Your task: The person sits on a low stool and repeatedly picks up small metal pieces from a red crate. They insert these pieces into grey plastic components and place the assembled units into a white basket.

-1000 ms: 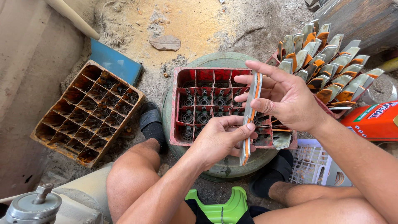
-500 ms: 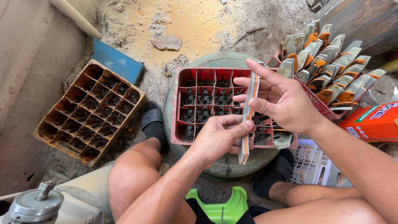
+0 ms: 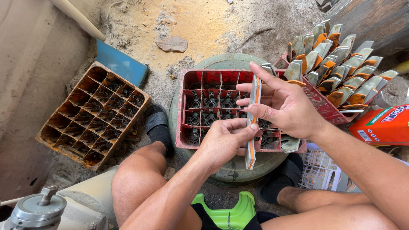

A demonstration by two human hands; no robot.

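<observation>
Both hands hold one flat grey blade with an orange edge (image 3: 252,123), seen edge-on and upright above a red crate. My left hand (image 3: 223,140) pinches its lower half with thumb and fingers. My right hand (image 3: 283,104) grips its upper half, index finger stretched over the top. The red divided crate (image 3: 184,106) lies on a round green base (image 3: 221,170) and holds small dark metal parts in several cells. Behind my right hand, a second red crate (image 3: 317,100) is packed with several upright grey and orange blades (image 3: 336,64).
An orange-brown divided crate (image 3: 91,115) lies on the sandy ground at left, beside a blue board (image 3: 121,64). An orange box (image 3: 383,125) and a white plastic basket (image 3: 319,170) sit at right. A green stool (image 3: 226,211) is under me; a grey metal machine part (image 3: 36,208) stands bottom left.
The blade and both hands stay almost where they were. My right fingers have shifted slightly on its upper half.
</observation>
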